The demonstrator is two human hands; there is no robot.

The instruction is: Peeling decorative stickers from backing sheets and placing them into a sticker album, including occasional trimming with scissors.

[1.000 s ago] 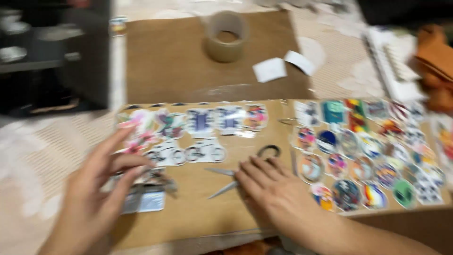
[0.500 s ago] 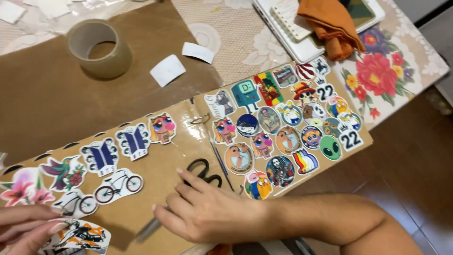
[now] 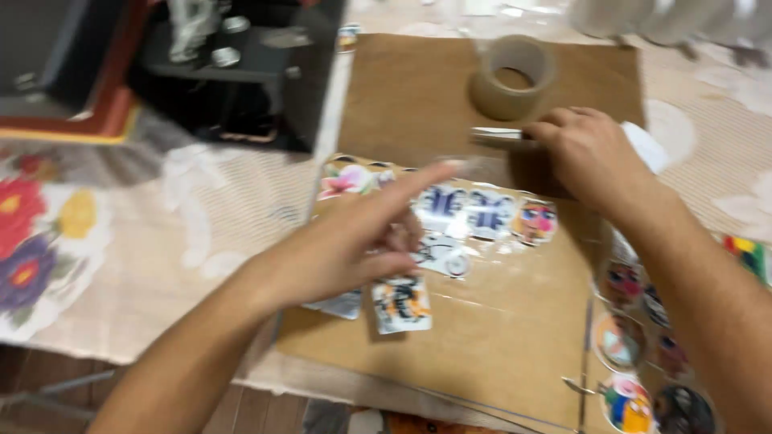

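Nearest me, the left hand [image 3: 346, 245] hovers over the sticker sheet [image 3: 450, 217], forefinger stretched out, other fingers loosely curled, empty, while beyond it the right hand [image 3: 591, 157] lies knuckles-up, fingers pinching a thin strip [image 3: 498, 137] just below the tape roll [image 3: 513, 78].

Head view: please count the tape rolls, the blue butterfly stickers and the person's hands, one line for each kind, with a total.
Beige round tape roll: 1
Blue butterfly stickers: 2
Bare hands: 2, the left hand and the right hand
Total: 5
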